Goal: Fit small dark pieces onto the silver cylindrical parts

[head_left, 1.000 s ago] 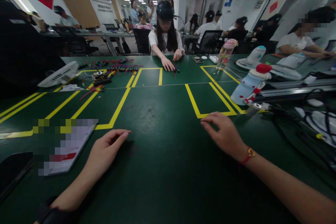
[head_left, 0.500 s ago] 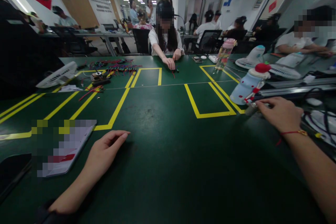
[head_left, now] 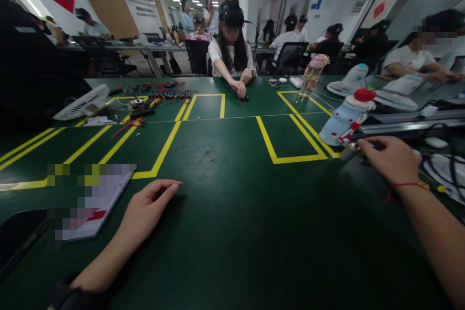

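Observation:
My left hand [head_left: 149, 209] rests on the green table [head_left: 225, 223], its thumb and forefinger pinched together with nothing visible between them. Left of it lies a flat, light-coloured thing [head_left: 105, 203], partly blurred out. At the right, the fingers of my right hand [head_left: 394, 157] are closed on a small silvery metal cylinder [head_left: 349, 151], which is tilted; its far end is hidden behind the fingers. Just beyond that cylinder stands a pale blue bottle [head_left: 337, 123] with a red top.
Across the table a person's hand [head_left: 239, 88] handles a small dark part with a red wire. Bundled wires [head_left: 167, 92] and a white fan [head_left: 82, 102] lie at the far left. A pink-lidded bottle [head_left: 312, 77], metal rails [head_left: 403, 126] and cables [head_left: 448, 169] are on the right.
The whole view has shifted slightly, so things appear a little to the right. Both hands keep nearly the same pose, and the metal cylinder stays in my right hand.

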Tool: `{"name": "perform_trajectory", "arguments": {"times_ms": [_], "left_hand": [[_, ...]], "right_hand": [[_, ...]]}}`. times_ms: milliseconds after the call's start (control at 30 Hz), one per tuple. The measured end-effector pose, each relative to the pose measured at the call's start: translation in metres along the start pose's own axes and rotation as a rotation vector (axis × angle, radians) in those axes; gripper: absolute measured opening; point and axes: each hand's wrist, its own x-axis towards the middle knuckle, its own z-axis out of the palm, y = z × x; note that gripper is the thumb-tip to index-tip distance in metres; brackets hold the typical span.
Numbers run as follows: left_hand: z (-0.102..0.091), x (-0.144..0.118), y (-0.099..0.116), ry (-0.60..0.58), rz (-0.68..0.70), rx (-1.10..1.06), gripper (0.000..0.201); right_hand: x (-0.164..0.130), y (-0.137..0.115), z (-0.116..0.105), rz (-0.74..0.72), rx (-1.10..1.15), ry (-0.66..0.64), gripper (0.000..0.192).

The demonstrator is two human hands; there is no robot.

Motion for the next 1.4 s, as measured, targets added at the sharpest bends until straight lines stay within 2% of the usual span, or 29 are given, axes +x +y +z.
{"name": "perform_trajectory", "arguments": {"times_ms": [333,533,800,967,1067,1133,1200,1267,1300,1400], "left_hand": [[0.0,0.0,0.0,0.008,0.02,0.021,0.035],[-0.001,0.001,-0.002,-0.001,0.03,0.025,0.035],[0.0,0.0,-0.006,-0.021,0.027,0.034,0.036],[-0.001,0.0,-0.006,-0.026,0.032,0.036,0.036],[0.0,0.0,-0.006,-0.019,0.038,0.037,0.036],[0.001,0.001,-0.006,-0.009,0.045,0.038,0.035],[0.002,0.001,-0.006,-0.003,0.053,0.041,0.035],[0.002,0.002,-0.006,0.001,0.06,0.047,0.035],[0.002,0.002,-0.007,0.002,0.063,0.051,0.034],[0.001,0.002,-0.007,0.005,0.077,0.058,0.032]], "right_hand": [[0.007,0.009,0.006,0.033,0.236,-0.117,0.035],[0.002,0.01,0.007,0.008,0.35,-0.033,0.039],[-0.012,0.008,0.025,-0.148,0.298,0.107,0.04],[-0.015,0.001,0.02,-0.191,0.328,0.129,0.038],[-0.02,-0.018,0.013,-0.232,0.396,0.171,0.032],[-0.034,-0.043,0.009,-0.302,0.478,0.178,0.032],[-0.061,-0.076,0.005,-0.41,0.565,0.137,0.037],[-0.098,-0.113,0.001,-0.567,0.677,0.033,0.038],[-0.118,-0.13,-0.001,-0.696,0.799,-0.08,0.036],[-0.168,-0.167,-0.008,-0.945,1.023,-0.304,0.027]]}}
